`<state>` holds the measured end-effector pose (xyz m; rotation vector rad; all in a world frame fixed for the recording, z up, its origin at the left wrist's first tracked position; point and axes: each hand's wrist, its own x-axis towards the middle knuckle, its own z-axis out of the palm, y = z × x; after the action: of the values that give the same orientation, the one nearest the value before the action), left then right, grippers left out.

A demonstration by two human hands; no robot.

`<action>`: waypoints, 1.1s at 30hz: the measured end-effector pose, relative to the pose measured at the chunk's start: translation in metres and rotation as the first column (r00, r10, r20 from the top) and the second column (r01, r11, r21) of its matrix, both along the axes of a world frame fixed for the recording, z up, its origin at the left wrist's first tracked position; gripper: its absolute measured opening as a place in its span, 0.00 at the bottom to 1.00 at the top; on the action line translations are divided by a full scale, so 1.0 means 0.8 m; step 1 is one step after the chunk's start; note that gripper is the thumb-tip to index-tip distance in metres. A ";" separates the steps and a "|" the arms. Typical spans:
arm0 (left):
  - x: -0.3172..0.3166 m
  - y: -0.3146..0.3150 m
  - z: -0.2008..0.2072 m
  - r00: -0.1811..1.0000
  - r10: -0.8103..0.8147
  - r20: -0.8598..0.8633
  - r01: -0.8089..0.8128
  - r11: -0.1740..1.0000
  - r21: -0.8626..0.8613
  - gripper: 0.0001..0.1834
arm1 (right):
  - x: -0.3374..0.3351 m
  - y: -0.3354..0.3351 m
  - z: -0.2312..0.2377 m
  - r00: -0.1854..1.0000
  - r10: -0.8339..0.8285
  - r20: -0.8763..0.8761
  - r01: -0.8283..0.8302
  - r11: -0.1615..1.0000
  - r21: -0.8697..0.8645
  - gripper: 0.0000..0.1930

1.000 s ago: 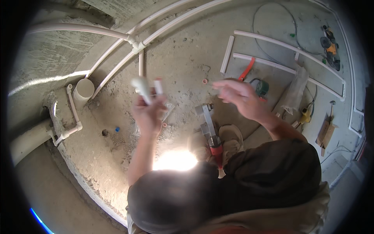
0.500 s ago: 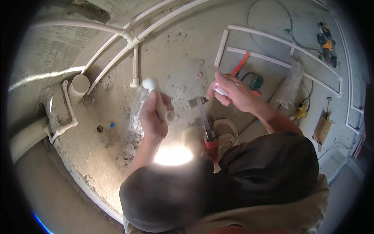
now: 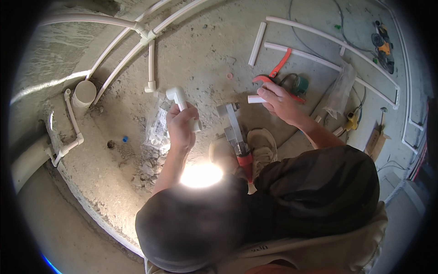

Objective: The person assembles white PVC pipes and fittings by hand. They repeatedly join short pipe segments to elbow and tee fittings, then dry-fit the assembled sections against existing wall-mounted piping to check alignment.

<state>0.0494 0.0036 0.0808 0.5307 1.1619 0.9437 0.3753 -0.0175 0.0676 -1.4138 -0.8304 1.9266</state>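
Note:
My left hand is closed around a white plastic pipe piece with an elbow fitting at its top end. The lower end of this piece sticks out beside my palm. My right hand grips a short white pipe offcut with a red stripe, its free end toward the left. Between the two hands, at my shoes, stands a pipe welding tool with a metal heating plate and a red handle. Red-handled pipe cutters lie just beyond my right hand.
A clear bag of white fittings lies beside my left forearm. Joined white pipes run along the wall. A pipe frame, a plastic sleeve, a yellow tool and a power tool lie right. A round stub pipe stands left.
The elbow piece has turned in my left hand, its elbow now pointing left. My right hand has turned, and the short pipe shows more fully. The whole view has shifted slightly.

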 end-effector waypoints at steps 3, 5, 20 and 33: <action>0.005 -0.002 0.019 0.995 0.028 0.097 -0.031 0.999 0.024 0.03 | -0.005 0.004 -0.004 1.000 0.022 0.005 -0.022 0.991 0.131 0.09; 0.007 -0.004 0.025 0.993 0.057 0.104 -0.058 0.998 0.007 0.03 | -0.007 0.011 -0.005 0.995 0.084 0.050 -0.094 0.967 0.237 0.08; 0.072 -0.022 0.061 0.924 -0.014 0.382 0.009 1.000 0.014 0.28 | -0.082 -0.012 0.032 0.960 -0.277 0.025 0.261 0.928 0.264 0.08; 0.092 -0.004 0.077 0.908 -0.358 -0.219 0.397 0.901 0.174 0.26 | -0.093 -0.012 0.081 0.990 0.071 -0.123 -0.033 0.957 0.289 0.28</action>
<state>0.1229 0.0003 0.1422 1.0004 1.0702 0.6927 0.3013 -0.0271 0.1323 -1.0900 -1.0444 1.8281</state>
